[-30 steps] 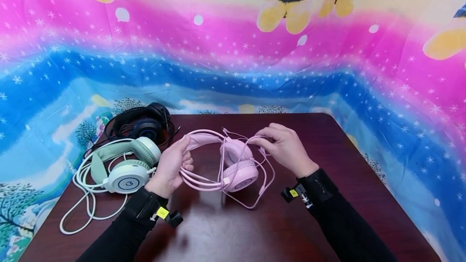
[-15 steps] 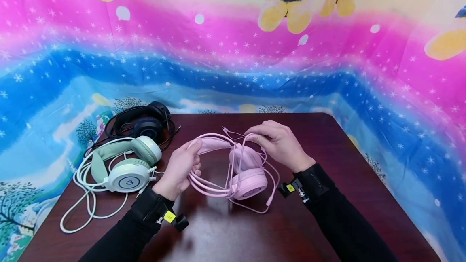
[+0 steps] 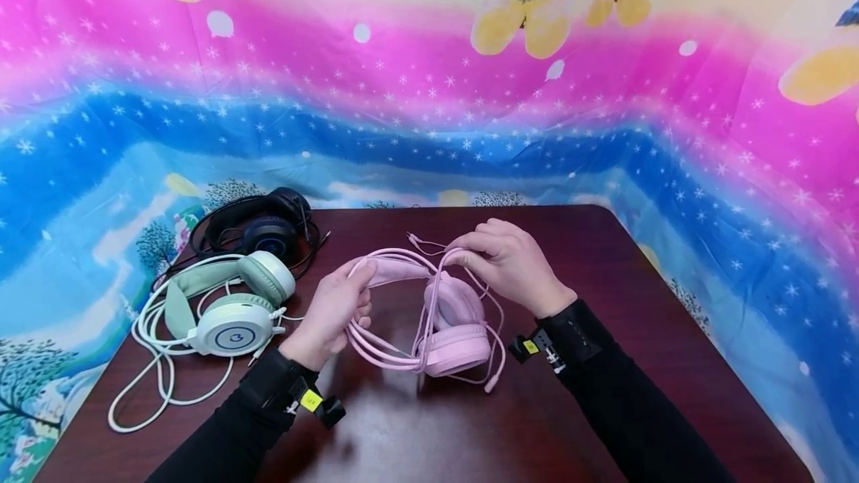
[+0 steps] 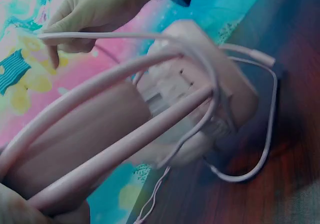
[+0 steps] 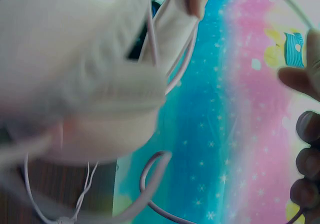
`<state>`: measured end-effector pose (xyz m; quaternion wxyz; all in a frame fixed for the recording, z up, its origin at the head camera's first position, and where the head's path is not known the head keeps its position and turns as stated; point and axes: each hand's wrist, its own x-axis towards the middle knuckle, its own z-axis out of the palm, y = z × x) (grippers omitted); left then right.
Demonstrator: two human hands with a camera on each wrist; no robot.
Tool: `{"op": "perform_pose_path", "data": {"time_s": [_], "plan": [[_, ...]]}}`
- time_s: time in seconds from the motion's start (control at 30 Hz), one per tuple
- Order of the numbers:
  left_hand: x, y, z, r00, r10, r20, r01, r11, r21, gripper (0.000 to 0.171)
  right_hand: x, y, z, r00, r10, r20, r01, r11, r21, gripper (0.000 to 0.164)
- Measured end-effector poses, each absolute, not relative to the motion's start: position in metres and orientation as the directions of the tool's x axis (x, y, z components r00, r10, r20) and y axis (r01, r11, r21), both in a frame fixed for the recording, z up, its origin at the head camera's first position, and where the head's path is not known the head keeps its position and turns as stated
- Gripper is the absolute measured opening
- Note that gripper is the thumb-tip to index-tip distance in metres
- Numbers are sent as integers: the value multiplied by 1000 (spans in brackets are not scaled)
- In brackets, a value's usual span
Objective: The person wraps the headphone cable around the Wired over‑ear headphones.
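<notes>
My left hand [image 3: 329, 315] grips the headband of a pink pair of headphones [image 3: 458, 352], held up over the table with its ear cups to the right. Loops of pink cable lie along the headband. Behind the top ear cup, my right hand [image 3: 513, 267] pinches a strand of the cable [image 3: 435, 297] between thumb and fingers. From there the strand drops across the front of the headphones. In the left wrist view the cable [image 4: 120, 36] runs from the pinching fingertips over the headband arms. The split plug ends [image 3: 412, 237] stick out behind the headphones.
White and green headphones [image 3: 235, 335] lie on the left of the dark red table [image 3: 429, 438], their white cable looped toward the front. Black headphones [image 3: 268, 233] sit behind them. A patterned cloth [image 3: 429, 95] hangs around the table's back and sides.
The left hand and pink headphones have moved a little right and nearer. My right hand has shifted left with its cable strand, which now hangs closer to the headband.
</notes>
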<state>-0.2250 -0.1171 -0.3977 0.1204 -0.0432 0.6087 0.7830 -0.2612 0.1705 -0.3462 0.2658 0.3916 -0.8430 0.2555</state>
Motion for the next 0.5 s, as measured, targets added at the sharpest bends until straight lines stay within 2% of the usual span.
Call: {"op": "perform_pose_path", "data": {"time_s": [0.1, 0.23, 0.37, 0.5], "plan": [[-225, -123, -396, -955, 219, -202, -261, -289, 921, 19, -265, 177, -354, -663, -510, 548, -720, 636, -279, 22], [-225, -128, -396, -930, 319, -184, -289, -323, 901, 20, -271, 186, -367, -780, -488, 391, -625, 638, -450, 24], [-224, -131, -400, -897, 404, -180, -326, -330, 886, 24, -273, 189, -378, -820, -462, 338, -568, 584, -580, 9], [-224, -134, -401, -857, 490, -161, -384, -397, 834, 27, -275, 186, -388, -810, -477, 341, -583, 591, -557, 8]]}}
